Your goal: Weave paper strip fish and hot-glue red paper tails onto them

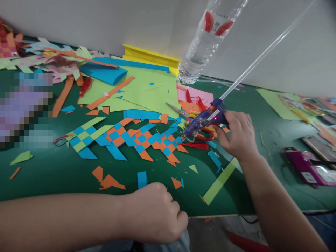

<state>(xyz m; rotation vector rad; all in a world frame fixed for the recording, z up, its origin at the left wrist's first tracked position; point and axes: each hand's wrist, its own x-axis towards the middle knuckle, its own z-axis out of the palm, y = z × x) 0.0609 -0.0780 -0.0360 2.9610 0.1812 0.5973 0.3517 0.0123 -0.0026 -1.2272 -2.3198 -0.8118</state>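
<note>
My right hand is wrapped round the handle of a dark blue hot glue gun. A long clear glue stick rises from its back. The nozzle points down-left at the right end of a row of woven paper fish in blue, orange and green; whether it touches is unclear. A red tassel lies beside the nozzle. Partly behind the gun are red-handled scissors. My left hand is a closed fist at the table's front edge, with nothing showing from it. A blue paper piece lies just beyond it.
Green paper sheets, a yellow holder and a water bottle stand or lie along the wall. Paper scraps are heaped at back left. A purple pack and a phone-like slab lie at right.
</note>
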